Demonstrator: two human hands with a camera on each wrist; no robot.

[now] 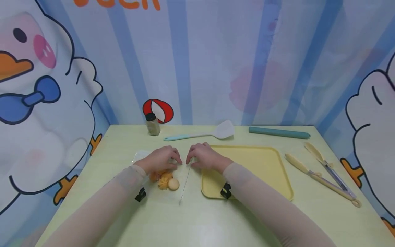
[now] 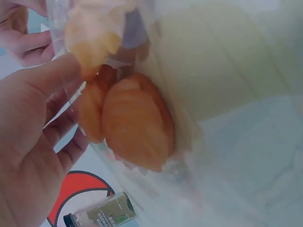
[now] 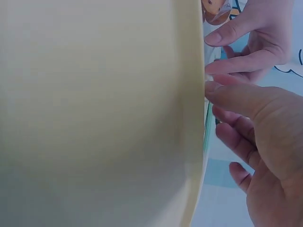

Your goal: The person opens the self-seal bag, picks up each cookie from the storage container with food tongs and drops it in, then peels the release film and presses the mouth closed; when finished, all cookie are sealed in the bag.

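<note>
A clear plastic bag (image 1: 140, 156) lies left of centre on the table, with several golden-brown pastries (image 1: 165, 181) inside it. Some have ridged sides, and one is smooth and round. My left hand (image 1: 161, 159) holds the bag near its far part; in the left wrist view its thumb lies by the ridged pastries (image 2: 137, 123). The right hand (image 1: 207, 156) pinches the bag's right edge, a thin line running toward me. In the right wrist view the fingertips of both hands come close together, partly hidden by the tray's rim (image 3: 193, 118).
Beneath my right forearm is a yellow tray (image 1: 256, 161). Along the back stand or lie a spice jar (image 1: 153, 125), a white spatula (image 1: 223, 130) and a teal rolling pin (image 1: 279, 132). Beige-tipped tongs (image 1: 324, 181) lie at the right. A printed curtain hangs behind the table.
</note>
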